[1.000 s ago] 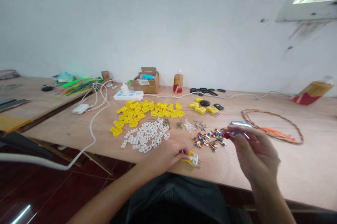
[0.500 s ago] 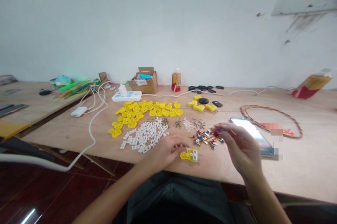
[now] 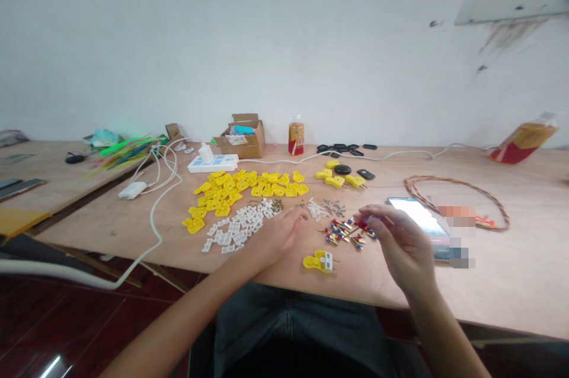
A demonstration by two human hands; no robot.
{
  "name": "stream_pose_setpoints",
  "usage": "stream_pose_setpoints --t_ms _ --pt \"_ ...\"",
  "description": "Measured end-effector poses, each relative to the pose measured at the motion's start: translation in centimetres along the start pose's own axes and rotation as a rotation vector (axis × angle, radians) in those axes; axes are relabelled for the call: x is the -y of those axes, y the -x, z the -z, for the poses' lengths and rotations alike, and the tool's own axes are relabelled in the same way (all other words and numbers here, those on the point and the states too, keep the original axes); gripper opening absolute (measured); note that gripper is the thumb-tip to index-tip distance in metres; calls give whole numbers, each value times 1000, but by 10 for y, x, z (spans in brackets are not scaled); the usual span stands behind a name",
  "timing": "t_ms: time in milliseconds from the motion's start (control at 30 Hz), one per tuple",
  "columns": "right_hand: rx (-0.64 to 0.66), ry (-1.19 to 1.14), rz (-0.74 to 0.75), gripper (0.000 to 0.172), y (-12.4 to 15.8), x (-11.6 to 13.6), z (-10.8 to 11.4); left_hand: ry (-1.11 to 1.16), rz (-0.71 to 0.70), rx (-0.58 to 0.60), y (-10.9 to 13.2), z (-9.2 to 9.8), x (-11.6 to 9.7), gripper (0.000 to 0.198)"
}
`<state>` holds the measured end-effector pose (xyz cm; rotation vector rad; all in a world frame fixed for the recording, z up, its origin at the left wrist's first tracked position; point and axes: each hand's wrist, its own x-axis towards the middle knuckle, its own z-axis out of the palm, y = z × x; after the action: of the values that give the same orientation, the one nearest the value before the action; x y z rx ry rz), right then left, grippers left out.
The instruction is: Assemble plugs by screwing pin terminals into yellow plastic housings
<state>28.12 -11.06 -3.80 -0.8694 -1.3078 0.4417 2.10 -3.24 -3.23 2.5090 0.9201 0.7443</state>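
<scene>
My left hand (image 3: 284,230) reaches over the small pile of metal screws (image 3: 300,205), which it partly covers. Its fingertips are pinched together at the pile; whether a screw is between them is too small to tell. In my right hand (image 3: 402,242) is a screwdriver (image 3: 364,223) with a reddish handle, its thin shaft pointing down and left over the pile of red and blue-marked brass pins (image 3: 340,233). Between my hands, near the front edge, lies a yellow plug half (image 3: 316,260) with a white insert (image 3: 328,261) and pins sticking out to the right.
White inserts (image 3: 242,227) and yellow shells (image 3: 229,188) are heaped on the left. Yellow plugs (image 3: 335,181), black parts (image 3: 342,169) and a bottle (image 3: 296,136) stand farther back. A phone (image 3: 422,224) and a coiled wire (image 3: 484,188) lie right; a power strip (image 3: 213,163) sits back left.
My left hand has left the yellow plug half and moved forward to the screw pile. The plug half lies on the table. My right hand keeps the screwdriver almost in place.
</scene>
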Motion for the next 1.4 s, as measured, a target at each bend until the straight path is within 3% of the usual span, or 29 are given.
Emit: stream_pose_setpoints --t_ms 267,433,633,933,1133,1400 --pt "7 10 -1 16 0 0 1 -42 29 75 -70 -12 10 21" --pt "-3 -5 10 16 -2 2 2 -86 26 131 -95 -18 9 23" --pt "-18 -21 17 16 -2 3 3 -146 -11 152 -99 -19 7 29" --pt "-34 -35 18 15 -3 2 4 -157 -78 215 -104 -17 12 24" --pt "-27 -51 8 17 -2 5 4 -175 -63 235 -105 -17 18 38" --pt "-31 -76 14 18 -3 5 1 -280 -102 201 -102 -9 10 48"
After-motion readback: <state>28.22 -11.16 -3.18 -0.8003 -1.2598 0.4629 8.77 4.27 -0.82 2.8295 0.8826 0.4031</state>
